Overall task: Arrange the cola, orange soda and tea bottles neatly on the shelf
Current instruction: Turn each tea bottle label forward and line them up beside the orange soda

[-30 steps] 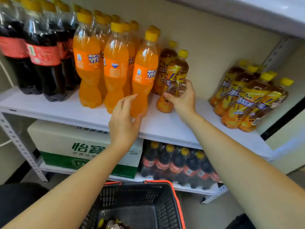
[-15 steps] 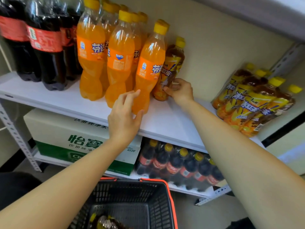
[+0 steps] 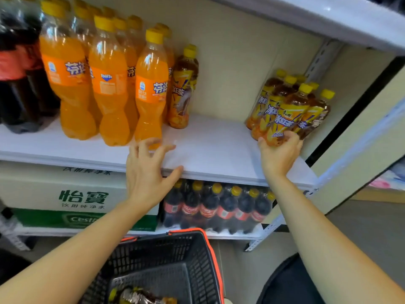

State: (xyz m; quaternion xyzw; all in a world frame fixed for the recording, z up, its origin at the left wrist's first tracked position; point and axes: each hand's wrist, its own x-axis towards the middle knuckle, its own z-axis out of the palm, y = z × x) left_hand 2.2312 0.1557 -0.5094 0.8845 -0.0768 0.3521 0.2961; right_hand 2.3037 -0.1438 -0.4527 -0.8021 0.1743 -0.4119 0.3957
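Leaning at the right end of the shelf [image 3: 210, 139], tea bottles [image 3: 266, 99] are grouped; the base of the front bottle [image 3: 287, 115] is gripped by the right hand [image 3: 279, 154]. The left hand [image 3: 146, 170], fingers spread and gripping nothing, is held at the shelf edge before the orange soda bottles [image 3: 109, 84]; cola bottles [image 3: 19, 80] are placed far left.

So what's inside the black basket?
A yellow-capped bottle lies on the floor of the basket. The picture's lower edge cuts off the rest, so more may be hidden.
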